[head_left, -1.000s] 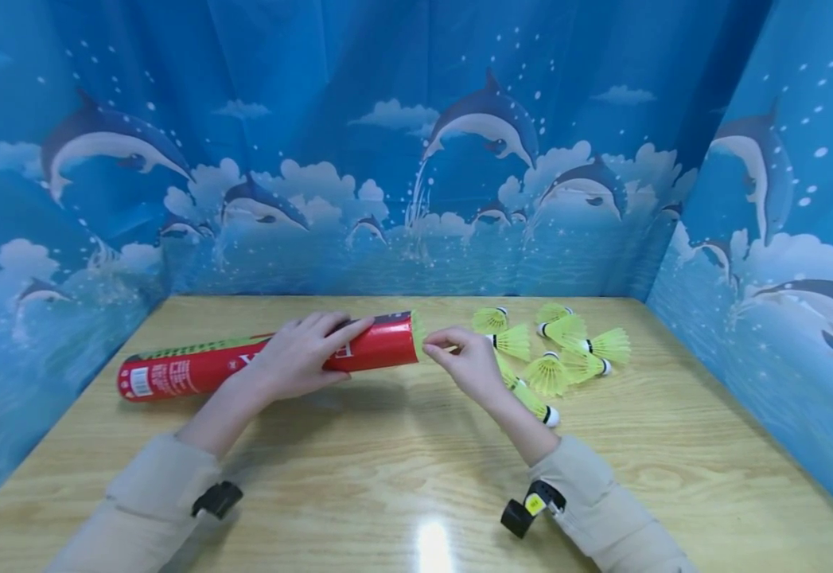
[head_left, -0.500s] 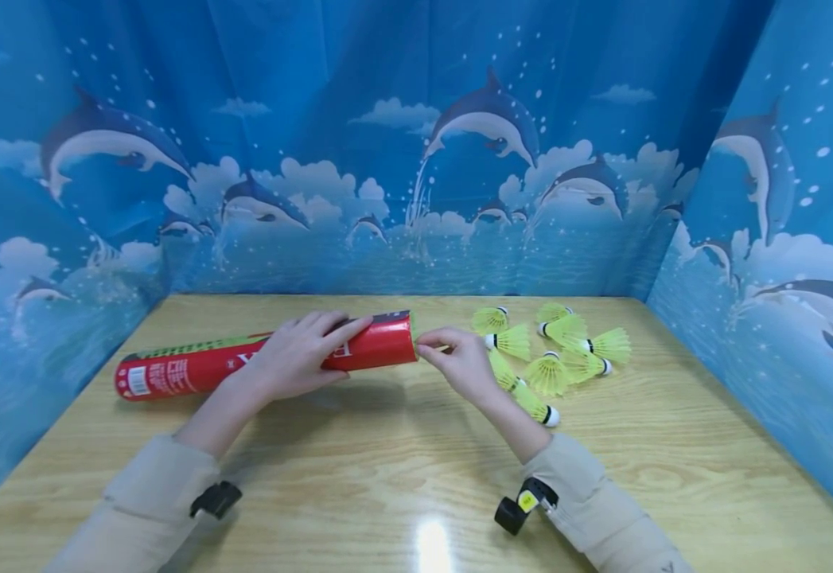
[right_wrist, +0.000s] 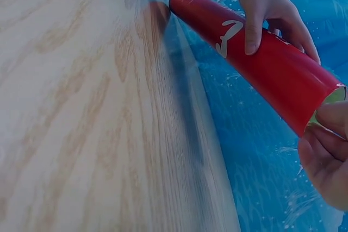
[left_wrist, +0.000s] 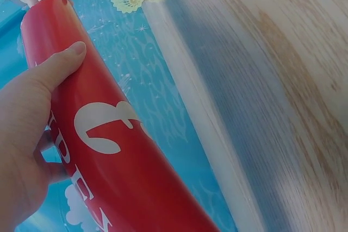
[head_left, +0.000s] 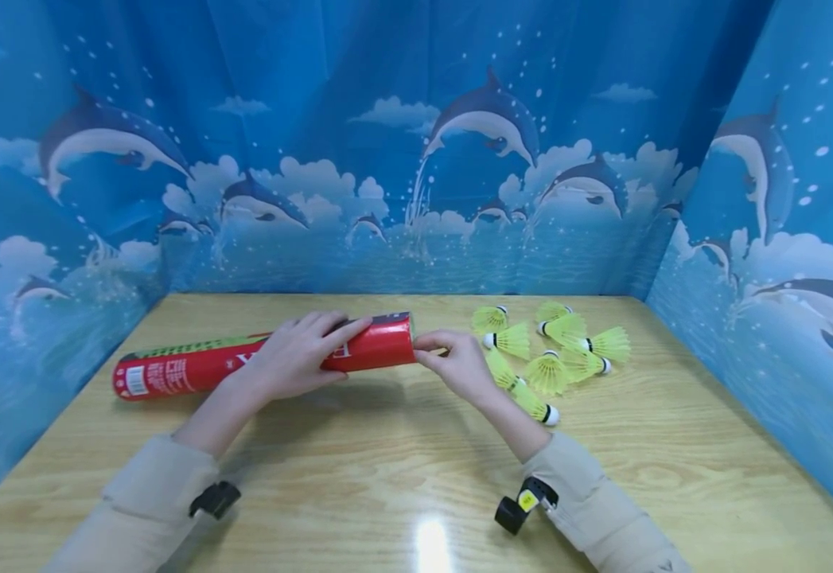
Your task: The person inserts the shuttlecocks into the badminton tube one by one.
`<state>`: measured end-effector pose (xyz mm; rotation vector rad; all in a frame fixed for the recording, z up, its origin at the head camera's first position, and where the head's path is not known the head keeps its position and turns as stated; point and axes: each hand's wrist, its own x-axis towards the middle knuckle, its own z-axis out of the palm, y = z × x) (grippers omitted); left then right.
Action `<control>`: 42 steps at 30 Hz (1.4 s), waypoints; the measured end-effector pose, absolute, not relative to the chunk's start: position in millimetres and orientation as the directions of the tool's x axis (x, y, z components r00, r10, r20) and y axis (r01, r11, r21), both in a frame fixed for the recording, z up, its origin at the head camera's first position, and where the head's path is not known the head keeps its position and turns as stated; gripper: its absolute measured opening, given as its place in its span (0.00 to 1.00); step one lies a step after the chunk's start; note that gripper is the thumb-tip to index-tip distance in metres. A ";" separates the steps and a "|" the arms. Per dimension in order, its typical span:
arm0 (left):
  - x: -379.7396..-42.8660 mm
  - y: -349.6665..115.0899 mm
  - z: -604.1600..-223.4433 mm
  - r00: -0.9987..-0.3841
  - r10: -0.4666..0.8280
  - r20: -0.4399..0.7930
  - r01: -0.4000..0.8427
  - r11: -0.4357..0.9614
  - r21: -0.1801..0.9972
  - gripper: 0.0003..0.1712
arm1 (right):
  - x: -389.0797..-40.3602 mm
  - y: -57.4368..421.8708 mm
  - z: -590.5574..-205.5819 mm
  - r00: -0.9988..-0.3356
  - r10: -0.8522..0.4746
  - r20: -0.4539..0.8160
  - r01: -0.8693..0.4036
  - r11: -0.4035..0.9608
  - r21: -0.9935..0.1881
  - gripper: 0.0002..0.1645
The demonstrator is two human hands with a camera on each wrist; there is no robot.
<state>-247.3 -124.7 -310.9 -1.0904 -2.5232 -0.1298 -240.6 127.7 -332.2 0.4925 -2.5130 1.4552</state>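
My left hand (head_left: 294, 354) grips a red shuttlecock tube (head_left: 380, 342) from above, thumb on the near side and fingers over the top. The tube lies slanted, its barcode end low at the left and its open mouth raised toward the right. At that mouth my right hand (head_left: 455, 362) has thumb and fingers right at the rim, pinching the skirt of a yellow shuttlecock. In the right wrist view the yellow-green skirt of this shuttlecock (right_wrist: 336, 96) shows inside the mouth, partly covered by the fingers (right_wrist: 321, 150). Its cork is hidden in the tube.
Several yellow shuttlecocks (head_left: 546, 374) with white corks lie loose on the wooden table (head_left: 359, 485), right of the tube and beyond the right forearm. A blue dolphin-print curtain (head_left: 359, 143) stands behind the table and along its sides.
My right hand has moved a little left to the tube's mouth, and the yellow skirt that stuck out has gone inside. The left hand and tube have barely shifted.
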 end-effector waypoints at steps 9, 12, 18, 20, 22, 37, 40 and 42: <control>-248.3 -122.9 -311.3 -0.630 0.679 0.377 0.712 0.699 -0.070 0.57 | -239.8 136.2 -332.5 -0.947 -0.171 0.271 -0.316 0.347 -0.883 0.12; -248.2 -122.7 -311.1 -0.636 0.676 0.372 0.708 0.703 -0.064 0.56 | -239.0 142.3 -332.2 -0.944 -0.181 0.275 -0.323 0.344 -0.882 0.13; -249.1 -123.1 -310.1 -0.640 0.676 0.365 0.707 0.704 -0.062 0.55 | -236.2 158.5 -326.4 -0.955 -0.176 0.238 -0.287 0.352 -0.891 0.14; -249.4 -123.3 -310.1 -0.639 0.677 0.365 0.709 0.702 -0.061 0.55 | -235.6 165.6 -324.4 -0.960 -0.171 0.222 -0.271 0.367 -0.890 0.15; -249.6 -123.4 -310.0 -0.638 0.678 0.366 0.711 0.701 -0.059 0.55 | -235.0 173.9 -322.8 -0.965 -0.165 0.205 -0.254 0.379 -0.890 0.15; -248.9 -123.2 -311.1 -0.640 0.674 0.369 0.710 0.703 -0.052 0.57 | -224.7 247.8 -322.3 -0.974 -0.173 0.143 -0.211 0.490 -0.846 0.22; -249.0 -123.7 -311.7 -0.643 0.672 0.367 0.708 0.704 -0.049 0.57 | -221.3 260.0 -324.6 -0.971 -0.202 0.128 -0.219 0.531 -0.819 0.22; -249.2 -124.1 -312.2 -0.643 0.672 0.367 0.708 0.704 -0.048 0.57 | -219.1 267.4 -326.7 -0.968 -0.224 0.115 -0.223 0.551 -0.804 0.23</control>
